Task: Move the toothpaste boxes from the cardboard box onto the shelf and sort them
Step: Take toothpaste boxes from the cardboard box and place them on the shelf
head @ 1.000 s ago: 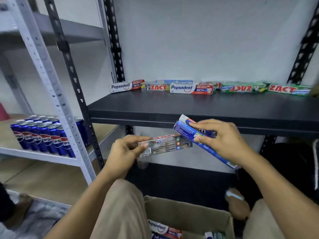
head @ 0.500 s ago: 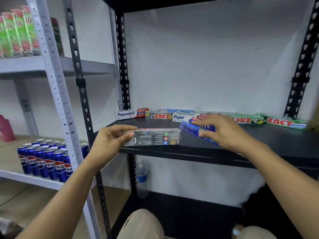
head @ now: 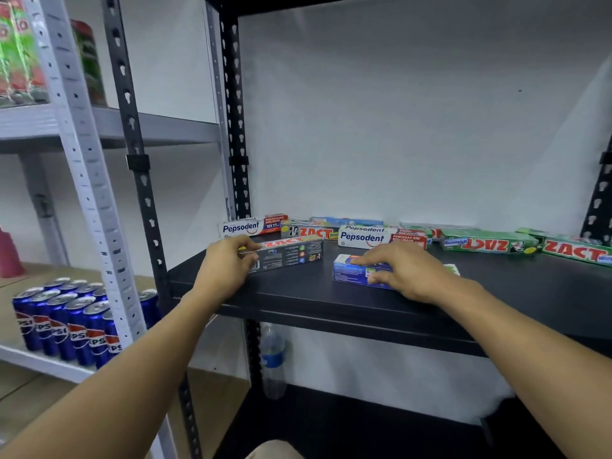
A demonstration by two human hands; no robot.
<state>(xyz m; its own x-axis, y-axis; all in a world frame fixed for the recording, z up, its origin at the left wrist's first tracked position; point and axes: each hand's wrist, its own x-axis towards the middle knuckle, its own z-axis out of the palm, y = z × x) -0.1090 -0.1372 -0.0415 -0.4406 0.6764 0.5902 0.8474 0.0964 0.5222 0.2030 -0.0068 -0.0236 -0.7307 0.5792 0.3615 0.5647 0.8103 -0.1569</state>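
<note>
My left hand [head: 225, 265] grips the left end of a grey Zact toothpaste box [head: 288, 255] that lies on the black shelf [head: 331, 296]. My right hand [head: 402, 268] lies over a blue toothpaste box [head: 351, 273], fingers curled on its top and front, pressing it onto the shelf. Along the back wall stand several more boxes: two white Pepsodent boxes [head: 251, 226] [head: 364, 237], a grey Zact box [head: 311, 231], and green Zact boxes [head: 486, 242] [head: 576, 250]. The cardboard box is out of view.
A black upright post [head: 139, 167] and a white one [head: 82, 167] stand at the left. Blue Pepsi cans [head: 66, 323] fill the neighbouring white shelf. A water bottle [head: 273, 359] stands below the black shelf. My knee [head: 275, 450] shows at the bottom edge.
Both hands have risen from in front of the shelf edge and moved onto the shelf. The grey and the blue box now rest on its surface.
</note>
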